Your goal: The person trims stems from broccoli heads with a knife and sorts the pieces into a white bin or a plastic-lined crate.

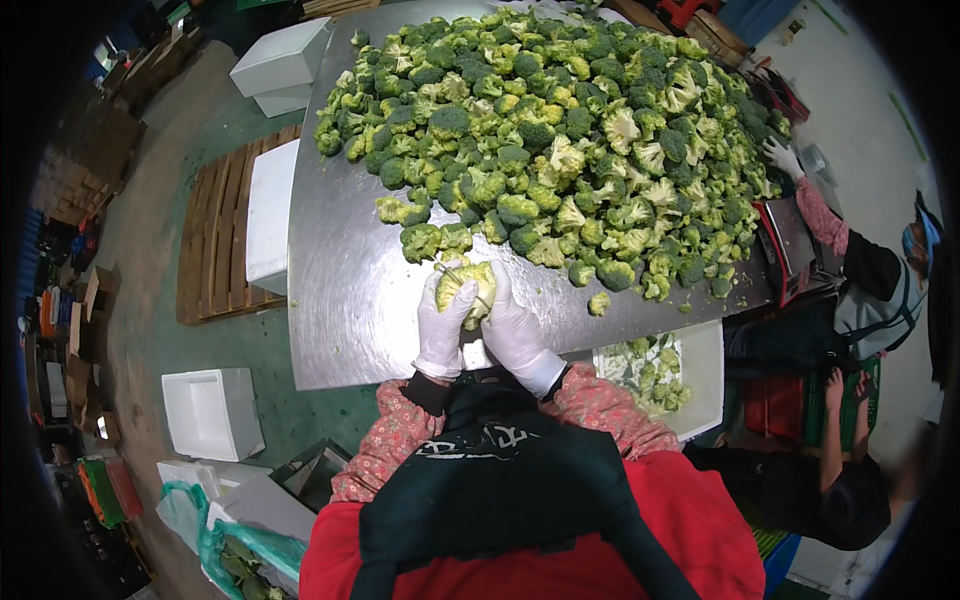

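Note:
My left hand (441,330) and my right hand (517,330), both in thin white gloves, are closed around one broccoli head (482,283) from its two sides. The broccoli is held just above the near edge of a stainless steel table (360,300). A thin dark line crosses its left side by my left fingers; whether it is a blade or a gap in the florets I cannot tell. Just beyond my fingertips begins a large heap of broccoli florets (525,135), some yellowish, some with pale cut stems showing. One small floret (599,304) lies apart at the heap's near side.
Below the table edge on my right stands a white foam box (703,375) with broccoli pieces inside. More foam boxes (210,412) and a wooden pallet (225,225) are on the left. A co-worker's gloved hand (784,159) touches the heap's right side; another person (817,480) is lower right.

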Action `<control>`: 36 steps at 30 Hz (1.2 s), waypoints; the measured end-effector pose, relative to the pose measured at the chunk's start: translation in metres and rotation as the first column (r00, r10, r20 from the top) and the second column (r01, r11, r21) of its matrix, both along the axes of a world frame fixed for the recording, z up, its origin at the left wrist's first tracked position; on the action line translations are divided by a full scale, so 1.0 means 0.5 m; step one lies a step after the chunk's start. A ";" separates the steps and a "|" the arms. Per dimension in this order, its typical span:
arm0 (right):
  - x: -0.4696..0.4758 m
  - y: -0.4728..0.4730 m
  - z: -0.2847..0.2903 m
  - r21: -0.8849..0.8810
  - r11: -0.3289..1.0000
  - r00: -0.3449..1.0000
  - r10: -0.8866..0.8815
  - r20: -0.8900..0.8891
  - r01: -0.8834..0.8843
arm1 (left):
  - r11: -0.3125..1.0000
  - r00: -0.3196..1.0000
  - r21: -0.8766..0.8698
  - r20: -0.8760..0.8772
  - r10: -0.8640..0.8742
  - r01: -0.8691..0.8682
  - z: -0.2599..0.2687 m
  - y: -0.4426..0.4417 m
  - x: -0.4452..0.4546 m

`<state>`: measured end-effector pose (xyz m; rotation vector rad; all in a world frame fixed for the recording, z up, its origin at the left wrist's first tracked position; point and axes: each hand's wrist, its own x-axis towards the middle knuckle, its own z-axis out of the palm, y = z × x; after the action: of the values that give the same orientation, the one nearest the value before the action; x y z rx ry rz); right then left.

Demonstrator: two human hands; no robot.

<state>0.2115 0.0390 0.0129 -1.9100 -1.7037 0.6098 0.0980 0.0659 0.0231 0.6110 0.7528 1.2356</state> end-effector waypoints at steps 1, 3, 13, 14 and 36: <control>0.004 0.008 0.011 -0.046 0.999 1.000 0.006 -0.010 -0.006 | 1.000 1.000 -0.002 -0.015 -0.015 0.015 0.007 0.001 -0.002; 0.030 0.016 0.023 -0.147 0.986 0.991 0.059 -0.122 -0.077 | 0.999 0.998 0.015 -0.054 -0.035 0.036 0.012 -0.001 0.005; 0.129 0.100 0.040 -0.259 0.957 0.934 0.027 -0.357 -0.127 | 0.955 0.933 0.016 -0.222 -0.285 0.295 -0.033 0.035 0.009; 0.131 0.106 0.049 -0.260 0.952 0.929 0.056 -0.367 -0.160 | 0.956 0.936 0.040 -0.221 -0.275 0.290 -0.051 0.039 0.011; 0.125 0.110 -0.012 -0.199 0.960 0.772 0.024 -0.635 -0.194 | 0.966 0.350 0.258 -0.903 0.249 -0.023 -0.120 0.297 -0.241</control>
<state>0.2742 0.0940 0.0071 -1.4992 -1.3347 1.3982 -0.0226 0.2144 -0.0371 1.5328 1.6951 1.0327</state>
